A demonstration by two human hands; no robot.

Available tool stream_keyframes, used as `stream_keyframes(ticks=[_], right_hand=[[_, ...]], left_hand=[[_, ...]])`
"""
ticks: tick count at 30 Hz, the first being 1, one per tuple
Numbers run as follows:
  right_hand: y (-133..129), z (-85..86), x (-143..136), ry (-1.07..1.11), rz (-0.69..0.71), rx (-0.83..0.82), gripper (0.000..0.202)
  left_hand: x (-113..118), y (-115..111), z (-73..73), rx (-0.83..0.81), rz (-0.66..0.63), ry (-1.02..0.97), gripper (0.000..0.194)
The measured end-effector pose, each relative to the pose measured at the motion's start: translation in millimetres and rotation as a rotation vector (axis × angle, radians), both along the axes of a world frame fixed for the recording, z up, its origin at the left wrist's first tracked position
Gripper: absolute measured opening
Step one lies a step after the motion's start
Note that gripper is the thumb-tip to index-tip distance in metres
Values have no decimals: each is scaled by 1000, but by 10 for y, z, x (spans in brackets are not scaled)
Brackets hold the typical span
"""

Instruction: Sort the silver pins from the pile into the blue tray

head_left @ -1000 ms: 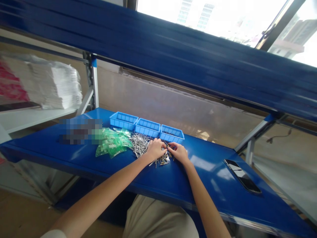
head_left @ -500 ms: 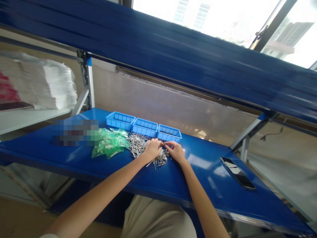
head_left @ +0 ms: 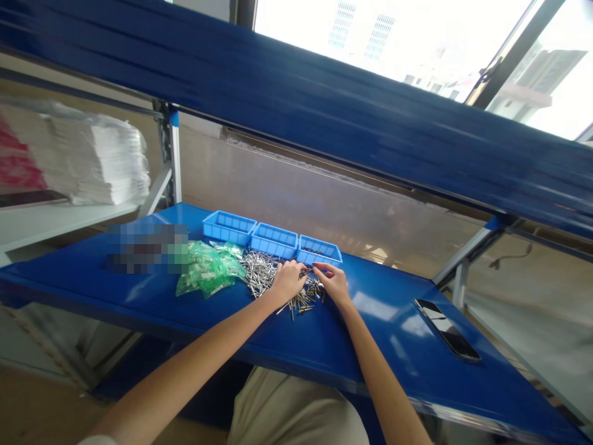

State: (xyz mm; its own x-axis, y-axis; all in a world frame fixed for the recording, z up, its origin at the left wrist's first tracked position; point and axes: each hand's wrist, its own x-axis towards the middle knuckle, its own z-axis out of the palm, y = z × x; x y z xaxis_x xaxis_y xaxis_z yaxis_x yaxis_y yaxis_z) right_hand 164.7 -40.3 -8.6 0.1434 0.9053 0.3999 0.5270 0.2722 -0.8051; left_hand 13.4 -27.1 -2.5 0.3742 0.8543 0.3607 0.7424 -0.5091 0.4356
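A pile of thin silvery metal pins [head_left: 259, 272] lies on the blue table, with brass-coloured ones at its right part. My left hand [head_left: 290, 279] rests over the pile, its fingers bent and pressed together; what they hold, if anything, is too small to make out. At the right edge of the pile is my right hand [head_left: 332, 282], thumb and forefinger close together near the pins. Whether a small piece sits between those fingertips cannot be seen. Behind the pile, the right blue bin [head_left: 319, 250] holds some small dark pieces.
Two more blue bins [head_left: 229, 227] [head_left: 274, 241] stand to the left in the same row. Green plastic bags [head_left: 208, 269] lie left of the pile, beside a blurred-out patch. A phone [head_left: 447, 329] lies at the right. A blue shelf beam [head_left: 296, 111] crosses above the table.
My fingertips, close together over the pile before, are now a little farther apart, the right hand having drawn slightly away. The whole view has shifted slightly.
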Motion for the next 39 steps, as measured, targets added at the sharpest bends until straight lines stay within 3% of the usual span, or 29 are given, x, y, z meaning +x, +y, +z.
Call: stream_keyframes(ticks=[13,21,27,39], right_hand=[[-10,57,-28,271,49,-74,38],[-21,41,-25,246,90,-129,42],[-14,-1,-35,172,166,-86,42],[-21,60,-53,305,48,-92,45]], left_hand=[[26,-4,45,28,2,-160,19],[21,27,69,59,65,-386,16],[17,44,61,77,50,-420,15],[17,48,45,40,-8,-394,27]])
